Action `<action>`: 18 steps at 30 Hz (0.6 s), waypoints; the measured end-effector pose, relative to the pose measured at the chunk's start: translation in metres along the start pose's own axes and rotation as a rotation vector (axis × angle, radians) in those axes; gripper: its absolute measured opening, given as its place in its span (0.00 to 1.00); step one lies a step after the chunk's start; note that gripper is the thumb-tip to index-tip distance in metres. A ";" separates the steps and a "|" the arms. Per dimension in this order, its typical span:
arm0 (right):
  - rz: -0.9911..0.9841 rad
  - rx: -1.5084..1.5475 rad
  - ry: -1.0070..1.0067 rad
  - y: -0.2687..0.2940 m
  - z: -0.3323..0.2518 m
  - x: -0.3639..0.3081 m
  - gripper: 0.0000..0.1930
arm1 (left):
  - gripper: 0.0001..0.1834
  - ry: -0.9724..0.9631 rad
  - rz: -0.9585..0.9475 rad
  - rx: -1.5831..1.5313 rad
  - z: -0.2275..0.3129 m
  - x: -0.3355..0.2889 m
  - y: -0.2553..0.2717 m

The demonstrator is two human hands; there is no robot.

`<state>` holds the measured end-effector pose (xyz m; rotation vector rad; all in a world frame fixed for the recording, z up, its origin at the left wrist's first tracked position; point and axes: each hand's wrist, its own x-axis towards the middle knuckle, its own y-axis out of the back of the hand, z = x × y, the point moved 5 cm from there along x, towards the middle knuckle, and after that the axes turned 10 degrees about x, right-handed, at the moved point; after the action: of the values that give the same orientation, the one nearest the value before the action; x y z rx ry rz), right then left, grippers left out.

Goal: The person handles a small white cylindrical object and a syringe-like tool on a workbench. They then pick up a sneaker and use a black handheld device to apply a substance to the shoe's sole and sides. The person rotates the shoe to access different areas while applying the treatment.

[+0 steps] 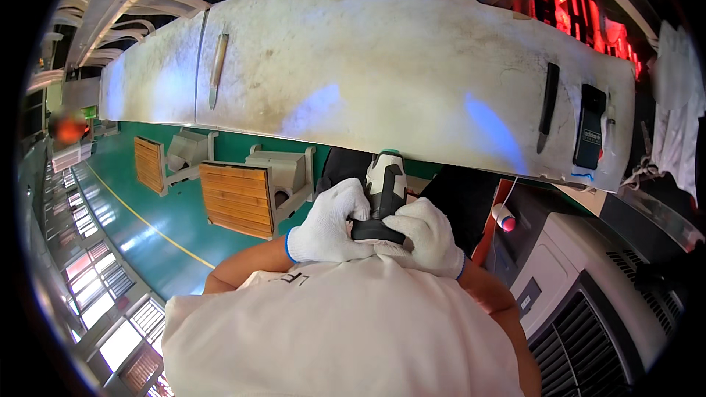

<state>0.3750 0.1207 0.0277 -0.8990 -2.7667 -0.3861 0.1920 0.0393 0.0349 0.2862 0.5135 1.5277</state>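
Note:
Close against my body, below the table's near edge, I have a white-and-black handheld tool (pixel 387 184) with a green rim at its far end and a broad black base. It resembles a cordless power tool, but its exact kind is not clear. My left hand (pixel 329 222), in a white knit glove with a blue cuff, is closed on the left side of the base. On the other side my right hand (pixel 429 237), gloved the same way, grips the base too. Some fingertips are hidden behind the base and the gloves.
The long, stained white table (pixel 397 66) curves across ahead. On it lie a wooden-handled knife (pixel 218 70), a black knife (pixel 548 106) and a black rectangular device (pixel 590 129). Wood-topped seats (pixel 237 197) stand left on the green floor; a grey vented machine (pixel 581 301) is close right.

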 end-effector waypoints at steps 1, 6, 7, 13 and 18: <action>-0.002 0.016 -0.012 -0.001 0.003 0.002 0.29 | 0.31 0.030 -0.029 -0.026 -0.002 0.002 0.000; 0.000 0.095 -0.131 0.001 0.007 0.007 0.29 | 0.31 0.174 -0.054 -0.117 -0.016 0.000 -0.003; -0.018 0.078 -0.172 0.002 0.005 0.008 0.29 | 0.31 0.166 -0.045 -0.123 -0.018 -0.002 -0.003; 0.211 0.117 -0.496 0.011 -0.008 0.008 0.30 | 0.34 0.289 0.017 -0.208 -0.017 -0.004 -0.006; 0.211 -0.419 -0.298 0.019 -0.028 0.011 0.32 | 0.41 0.142 0.162 -0.082 -0.018 -0.006 -0.001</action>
<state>0.3807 0.1332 0.0603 -1.4367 -2.8579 -0.8792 0.1840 0.0311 0.0201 0.1593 0.5486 1.7312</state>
